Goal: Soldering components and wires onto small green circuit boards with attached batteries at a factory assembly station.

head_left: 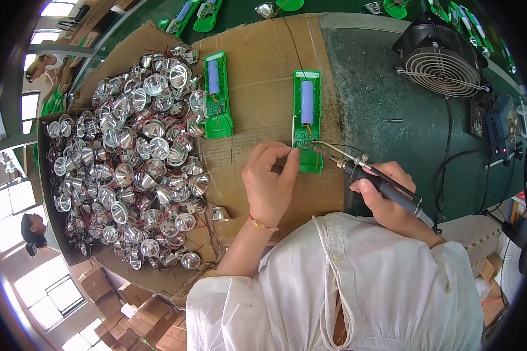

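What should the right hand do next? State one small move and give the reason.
Probably settle the tip of the soldering iron in the right hand lightly on the circuit board: the tip is right by the board, and the left hand is close beside it, thumb and forefinger drawn together. Whether the tip touches is unclear.

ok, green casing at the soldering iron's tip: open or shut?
Open: the green casing has its purple battery and circuit board showing, uncovered.
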Demonstrator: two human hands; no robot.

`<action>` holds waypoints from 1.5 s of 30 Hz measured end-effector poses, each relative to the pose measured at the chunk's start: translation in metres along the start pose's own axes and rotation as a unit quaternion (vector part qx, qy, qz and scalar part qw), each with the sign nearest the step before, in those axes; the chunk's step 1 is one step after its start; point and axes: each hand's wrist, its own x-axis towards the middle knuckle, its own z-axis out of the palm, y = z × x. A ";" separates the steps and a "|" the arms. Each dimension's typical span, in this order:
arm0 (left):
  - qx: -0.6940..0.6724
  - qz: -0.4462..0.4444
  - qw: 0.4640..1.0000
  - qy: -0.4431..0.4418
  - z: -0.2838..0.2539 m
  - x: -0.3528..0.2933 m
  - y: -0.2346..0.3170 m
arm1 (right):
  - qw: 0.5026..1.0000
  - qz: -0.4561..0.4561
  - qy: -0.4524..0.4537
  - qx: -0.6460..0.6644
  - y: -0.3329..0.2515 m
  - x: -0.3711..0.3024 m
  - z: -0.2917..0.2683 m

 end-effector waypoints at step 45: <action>0.034 -0.065 0.991 -0.109 -0.015 0.018 0.006 | 0.976 0.055 0.100 0.186 0.013 0.000 0.000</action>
